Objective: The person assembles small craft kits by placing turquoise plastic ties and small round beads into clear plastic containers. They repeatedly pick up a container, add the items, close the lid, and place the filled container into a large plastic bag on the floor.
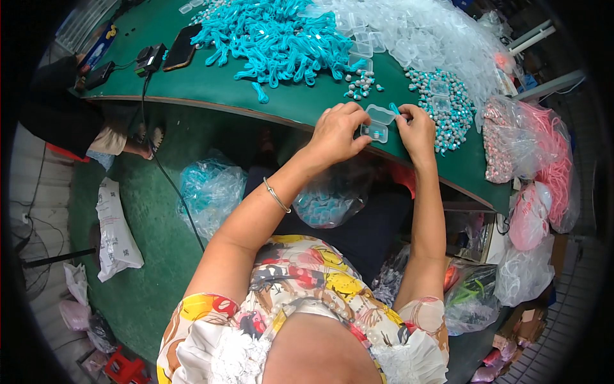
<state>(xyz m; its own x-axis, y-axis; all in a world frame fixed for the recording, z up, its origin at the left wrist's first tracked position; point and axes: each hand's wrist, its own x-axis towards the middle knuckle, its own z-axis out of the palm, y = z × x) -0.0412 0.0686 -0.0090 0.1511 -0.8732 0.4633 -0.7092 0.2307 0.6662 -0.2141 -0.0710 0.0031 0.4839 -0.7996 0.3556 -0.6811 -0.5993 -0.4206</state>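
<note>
At the table's near edge, my left hand grips a small clear plastic box between thumb and fingers. Its hinged lid stands open, and a few small turquoise and whitish pieces show inside. Just right of the box, my right hand pinches a folded turquoise cord, partly hidden by the fingers. Beyond both hands lies a large heap of looped turquoise cords. Small turquoise-and-grey plug-like pieces form a little pile ahead of the box and a bigger pile beside my right hand.
Empty clear boxes are heaped at the back right of the green table. A phone and a small black device lie at left, near a seated person's leg. Bags of pink cords hang over the right edge.
</note>
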